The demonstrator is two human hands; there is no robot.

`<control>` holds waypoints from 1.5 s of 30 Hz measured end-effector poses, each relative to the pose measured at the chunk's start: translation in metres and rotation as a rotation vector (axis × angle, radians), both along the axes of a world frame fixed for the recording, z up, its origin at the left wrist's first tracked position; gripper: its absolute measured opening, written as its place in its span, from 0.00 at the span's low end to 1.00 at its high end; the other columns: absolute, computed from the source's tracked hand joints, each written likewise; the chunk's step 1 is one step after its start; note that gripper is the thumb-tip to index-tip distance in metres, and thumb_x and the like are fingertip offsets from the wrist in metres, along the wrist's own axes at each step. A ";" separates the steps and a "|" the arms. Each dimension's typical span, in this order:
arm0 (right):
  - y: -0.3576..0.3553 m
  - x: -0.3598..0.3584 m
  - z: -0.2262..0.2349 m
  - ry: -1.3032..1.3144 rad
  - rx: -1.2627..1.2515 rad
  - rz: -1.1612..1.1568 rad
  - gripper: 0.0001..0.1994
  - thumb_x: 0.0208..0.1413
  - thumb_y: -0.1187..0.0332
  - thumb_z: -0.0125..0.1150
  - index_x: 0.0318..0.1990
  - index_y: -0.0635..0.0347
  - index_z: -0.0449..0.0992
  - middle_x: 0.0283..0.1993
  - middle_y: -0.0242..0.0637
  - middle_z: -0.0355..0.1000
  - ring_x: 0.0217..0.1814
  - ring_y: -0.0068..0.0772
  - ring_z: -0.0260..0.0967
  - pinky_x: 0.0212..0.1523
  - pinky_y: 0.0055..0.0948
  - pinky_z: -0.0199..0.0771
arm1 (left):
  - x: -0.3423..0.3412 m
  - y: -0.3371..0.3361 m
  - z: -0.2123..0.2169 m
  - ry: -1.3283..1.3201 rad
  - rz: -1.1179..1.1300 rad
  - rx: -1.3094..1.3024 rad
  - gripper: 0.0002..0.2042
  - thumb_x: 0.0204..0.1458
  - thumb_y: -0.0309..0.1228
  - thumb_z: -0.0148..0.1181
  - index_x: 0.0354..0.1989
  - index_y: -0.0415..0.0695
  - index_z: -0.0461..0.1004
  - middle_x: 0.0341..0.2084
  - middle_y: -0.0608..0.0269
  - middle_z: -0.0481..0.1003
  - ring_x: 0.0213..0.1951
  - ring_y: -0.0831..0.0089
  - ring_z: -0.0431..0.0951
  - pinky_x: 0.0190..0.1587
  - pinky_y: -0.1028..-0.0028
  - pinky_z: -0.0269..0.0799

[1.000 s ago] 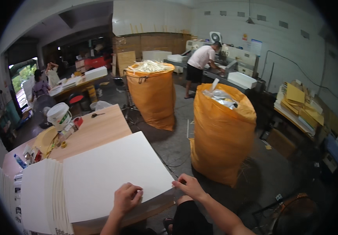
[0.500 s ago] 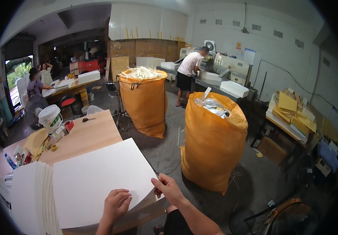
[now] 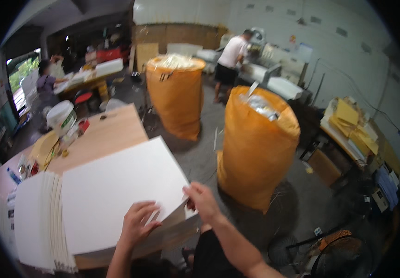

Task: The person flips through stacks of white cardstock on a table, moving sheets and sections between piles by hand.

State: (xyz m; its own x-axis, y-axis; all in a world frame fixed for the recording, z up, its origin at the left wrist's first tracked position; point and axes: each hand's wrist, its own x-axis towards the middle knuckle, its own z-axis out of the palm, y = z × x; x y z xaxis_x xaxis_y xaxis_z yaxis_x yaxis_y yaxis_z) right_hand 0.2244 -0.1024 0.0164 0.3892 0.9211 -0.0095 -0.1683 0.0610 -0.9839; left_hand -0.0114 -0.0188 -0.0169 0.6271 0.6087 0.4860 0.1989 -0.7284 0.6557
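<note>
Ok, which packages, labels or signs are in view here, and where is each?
Near sack: tall, orange, on the floor right of the table, stuffed full.
Far sack: same orange kind, behind it.
Tub: white, round, with a label, at the table's far left.
Wall sign: pale rectangle, back right.
Yellow packets: stacked on the right bench.

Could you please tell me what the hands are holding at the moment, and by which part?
The right hand pinches the top white sheet at its near right corner; the left hand rests flat on it.

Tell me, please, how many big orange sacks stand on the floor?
2. One orange sack stands just right of the wooden table, near the hands. The other sack stands farther back, before the person in white. Others may be hidden.
</note>
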 end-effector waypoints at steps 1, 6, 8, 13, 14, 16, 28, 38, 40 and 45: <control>-0.003 -0.002 0.000 0.042 -0.028 -0.007 0.15 0.68 0.62 0.58 0.27 0.53 0.69 0.23 0.27 0.68 0.22 0.18 0.65 0.23 0.21 0.63 | 0.003 0.003 -0.003 0.008 -0.055 0.015 0.26 0.47 0.52 0.74 0.49 0.48 0.82 0.52 0.54 0.80 0.54 0.54 0.78 0.55 0.59 0.76; 0.003 -0.002 0.003 0.160 0.037 0.008 0.15 0.67 0.65 0.57 0.26 0.55 0.69 0.20 0.27 0.66 0.19 0.20 0.64 0.21 0.21 0.62 | 0.002 0.005 0.002 -0.036 -0.102 -0.082 0.28 0.40 0.44 0.81 0.50 0.48 0.83 0.52 0.55 0.79 0.54 0.59 0.79 0.57 0.63 0.75; 0.002 -0.004 0.003 0.144 0.045 0.012 0.15 0.67 0.65 0.58 0.25 0.54 0.68 0.19 0.27 0.65 0.18 0.19 0.63 0.20 0.20 0.61 | -0.001 0.005 -0.002 -0.075 -0.114 -0.159 0.25 0.41 0.40 0.82 0.49 0.48 0.83 0.51 0.56 0.80 0.53 0.60 0.80 0.56 0.64 0.77; 0.002 -0.001 0.005 0.033 0.032 0.010 0.17 0.68 0.62 0.58 0.25 0.54 0.68 0.19 0.26 0.65 0.18 0.17 0.63 0.19 0.19 0.60 | 0.000 0.003 0.001 -0.079 -0.115 -0.227 0.24 0.42 0.37 0.81 0.49 0.46 0.83 0.48 0.58 0.82 0.52 0.61 0.81 0.59 0.62 0.75; 0.003 -0.002 0.007 -0.014 0.038 0.009 0.17 0.68 0.62 0.59 0.25 0.54 0.68 0.19 0.26 0.65 0.18 0.16 0.63 0.19 0.18 0.60 | -0.001 0.004 0.002 -0.058 -0.101 -0.217 0.24 0.42 0.37 0.81 0.49 0.46 0.83 0.48 0.58 0.82 0.52 0.62 0.81 0.60 0.62 0.75; 0.003 -0.001 0.010 -0.112 0.051 0.020 0.20 0.69 0.55 0.59 0.25 0.54 0.68 0.19 0.25 0.66 0.19 0.14 0.64 0.20 0.17 0.61 | -0.002 0.006 0.000 -0.027 -0.088 -0.210 0.26 0.41 0.38 0.82 0.50 0.45 0.82 0.48 0.58 0.82 0.52 0.62 0.81 0.62 0.61 0.73; -0.004 0.001 0.002 -0.086 0.064 0.035 0.27 0.66 0.40 0.59 0.27 0.55 0.68 0.22 0.25 0.67 0.22 0.14 0.67 0.21 0.17 0.63 | -0.003 0.000 0.002 -0.137 -0.092 -0.371 0.27 0.49 0.30 0.77 0.59 0.41 0.77 0.51 0.56 0.80 0.55 0.64 0.80 0.62 0.65 0.72; 0.004 -0.003 -0.005 -0.496 0.046 -0.068 0.20 0.67 0.59 0.60 0.24 0.59 0.66 0.18 0.29 0.66 0.20 0.19 0.66 0.21 0.25 0.64 | 0.001 0.001 0.002 -0.040 -0.123 -0.129 0.21 0.48 0.30 0.76 0.52 0.44 0.79 0.53 0.49 0.76 0.56 0.54 0.77 0.58 0.62 0.74; 0.004 -0.001 -0.009 -0.302 0.046 -0.058 0.19 0.68 0.60 0.58 0.24 0.58 0.67 0.19 0.27 0.67 0.20 0.17 0.66 0.20 0.22 0.64 | 0.007 -0.003 0.005 -0.056 -0.142 -0.120 0.23 0.43 0.34 0.81 0.48 0.44 0.80 0.52 0.51 0.76 0.55 0.54 0.77 0.57 0.61 0.74; 0.006 0.000 -0.007 0.145 0.139 0.081 0.17 0.69 0.61 0.57 0.25 0.56 0.70 0.19 0.26 0.67 0.19 0.16 0.68 0.19 0.19 0.63 | 0.006 -0.001 0.002 -0.025 -0.103 -0.091 0.25 0.37 0.34 0.84 0.45 0.43 0.80 0.51 0.54 0.77 0.54 0.58 0.78 0.56 0.62 0.75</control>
